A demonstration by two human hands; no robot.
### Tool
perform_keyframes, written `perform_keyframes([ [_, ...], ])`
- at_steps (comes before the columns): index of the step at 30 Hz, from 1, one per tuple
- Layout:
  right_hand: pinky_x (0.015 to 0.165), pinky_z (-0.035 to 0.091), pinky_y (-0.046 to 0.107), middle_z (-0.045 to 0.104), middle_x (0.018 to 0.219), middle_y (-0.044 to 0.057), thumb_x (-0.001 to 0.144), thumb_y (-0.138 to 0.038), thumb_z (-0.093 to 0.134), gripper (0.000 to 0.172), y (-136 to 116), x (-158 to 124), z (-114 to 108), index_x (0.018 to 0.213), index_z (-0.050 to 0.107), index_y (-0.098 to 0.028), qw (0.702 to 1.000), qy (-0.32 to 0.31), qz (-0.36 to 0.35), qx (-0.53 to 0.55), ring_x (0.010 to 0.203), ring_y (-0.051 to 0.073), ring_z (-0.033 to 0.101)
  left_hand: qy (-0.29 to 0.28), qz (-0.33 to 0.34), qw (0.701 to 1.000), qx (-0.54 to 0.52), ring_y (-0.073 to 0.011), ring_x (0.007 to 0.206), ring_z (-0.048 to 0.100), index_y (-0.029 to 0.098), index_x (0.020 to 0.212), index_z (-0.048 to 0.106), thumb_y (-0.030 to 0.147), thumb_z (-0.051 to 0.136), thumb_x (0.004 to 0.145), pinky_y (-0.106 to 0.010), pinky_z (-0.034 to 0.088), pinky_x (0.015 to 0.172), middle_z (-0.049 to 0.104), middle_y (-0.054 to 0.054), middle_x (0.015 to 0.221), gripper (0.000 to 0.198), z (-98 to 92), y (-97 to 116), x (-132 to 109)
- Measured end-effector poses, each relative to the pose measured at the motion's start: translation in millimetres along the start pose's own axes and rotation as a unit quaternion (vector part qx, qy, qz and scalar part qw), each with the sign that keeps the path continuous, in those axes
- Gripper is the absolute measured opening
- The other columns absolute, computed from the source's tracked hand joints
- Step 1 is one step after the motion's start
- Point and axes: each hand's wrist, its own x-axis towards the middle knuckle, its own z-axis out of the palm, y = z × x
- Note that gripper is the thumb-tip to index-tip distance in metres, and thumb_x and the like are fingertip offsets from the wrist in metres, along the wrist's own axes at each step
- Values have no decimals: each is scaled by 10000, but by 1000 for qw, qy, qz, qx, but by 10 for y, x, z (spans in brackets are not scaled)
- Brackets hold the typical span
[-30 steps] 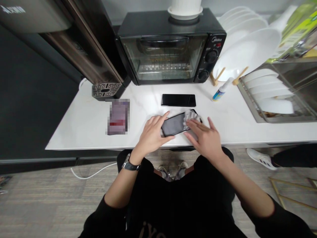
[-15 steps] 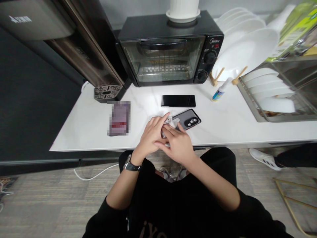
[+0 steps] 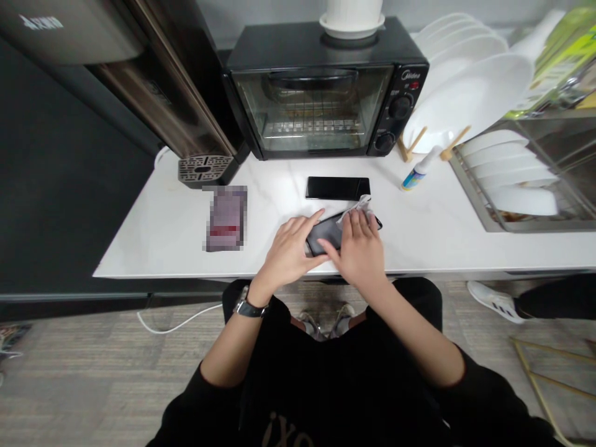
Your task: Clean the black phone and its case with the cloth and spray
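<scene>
A grey phone case (image 3: 325, 234) with a black rim lies slanted on the white counter near its front edge. My left hand (image 3: 289, 247) grips its left end, thumb along the near side and fingers along the far side. Under the fingers of my right hand (image 3: 362, 248) is a crumpled white tissue (image 3: 361, 203), pressed flat against the right part of the case. The camera cutouts are covered by this hand. Just behind the case lies a black phone (image 3: 333, 188), screen up and untouched.
A pixelated purplish packet (image 3: 226, 218) lies on the left of the counter (image 3: 153, 248). At the back stand a black toaster oven (image 3: 316, 112) and a drink dispenser (image 3: 200, 171). To the right are a small white bottle (image 3: 420, 171), white plates (image 3: 470, 93) and a dish rack (image 3: 493, 217).
My right hand has slid the tissue rightward along the case, from its left part to over the camera cutouts. More of the case's left part now shows. My left hand stays at the left end.
</scene>
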Motion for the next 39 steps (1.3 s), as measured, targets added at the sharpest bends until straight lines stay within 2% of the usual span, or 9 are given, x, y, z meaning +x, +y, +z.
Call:
perform_keyframes([
  [3, 1251, 380, 636, 625, 1451, 368, 1081, -541, 434, 729, -439, -46, 63, 1409, 597, 89, 999, -13, -25, 23, 1424, 449, 587, 5, 16, 1000, -10, -292, 1229, 560, 249, 1665, 354, 284, 585, 975, -439, 450, 1101, 630, -101, 1354, 728, 9, -41, -9],
  [6, 1250, 423, 537, 668, 1433, 312, 1081, -448, 443, 615, -610, -133, -3, 1367, 648, 56, 993, -55, -78, 69, 1398, 380, 630, 4, 19, 1000, 0, -289, 1166, 558, 226, 1671, 345, 259, 494, 997, -428, 468, 1051, 624, -108, 1286, 691, 23, -75, -14],
  [11, 1297, 350, 537, 750, 1396, 78, 1113, -354, 451, 371, -119, -257, -251, 1340, 704, -205, 981, -88, -111, 135, 1380, 243, 664, -3, 1, 1000, 2, -326, 1243, 548, 244, 1691, 290, 367, 723, 911, -461, 450, 1087, 627, -109, 1355, 901, 28, -58, 2],
  [15, 1311, 274, 614, 728, 1430, 105, 1103, -453, 501, 421, 421, -249, -388, 1398, 663, -200, 995, -49, -85, 36, 1331, 295, 697, 5, 1, 1000, 1, -336, 1286, 555, 283, 1687, 291, 498, 824, 869, -474, 438, 1100, 644, -96, 1411, 1000, 21, -16, 11],
  [18, 1310, 218, 676, 716, 1439, 156, 1101, -504, 479, 498, 524, -147, -342, 1425, 635, -159, 999, -23, -40, -22, 1275, 338, 724, 6, 3, 1000, 3, -330, 1300, 560, 294, 1687, 288, 503, 833, 868, -475, 434, 1106, 647, -92, 1433, 1006, 20, -1, 8],
  [23, 1251, 354, 665, 622, 1451, 373, 1046, -614, 497, 786, -93, 20, -32, 1413, 590, 75, 1000, -16, -1, -21, 1402, 474, 599, 15, 10, 1000, -15, -315, 1287, 575, 275, 1689, 302, 382, 733, 929, -473, 435, 1130, 642, -103, 1440, 880, 23, -44, 1],
  [28, 1218, 455, 546, 694, 1385, 320, 1081, -433, 441, 601, -614, -88, 29, 1345, 662, 59, 993, -55, -91, 46, 1350, 385, 661, 11, 18, 1000, -20, -289, 1203, 576, 266, 1703, 281, 243, 512, 977, -451, 471, 1078, 642, -107, 1344, 762, 38, -116, -9],
  [33, 1281, 378, 504, 735, 1418, 106, 1108, -323, 439, 393, -185, -291, -178, 1369, 685, -163, 985, -69, -121, 106, 1406, 240, 641, 4, 2, 1000, 0, -317, 1245, 555, 261, 1705, 262, 316, 717, 905, -462, 456, 1086, 638, -101, 1381, 922, 38, -71, -6],
  [39, 1317, 197, 679, 692, 1474, 129, 1106, -415, 493, 431, 494, -243, -306, 1437, 642, -183, 998, -12, -53, 4, 1365, 313, 671, 6, 1, 1000, 3, -329, 1295, 557, 290, 1698, 268, 497, 819, 879, -481, 435, 1111, 642, -92, 1434, 1008, 29, -2, 7],
])
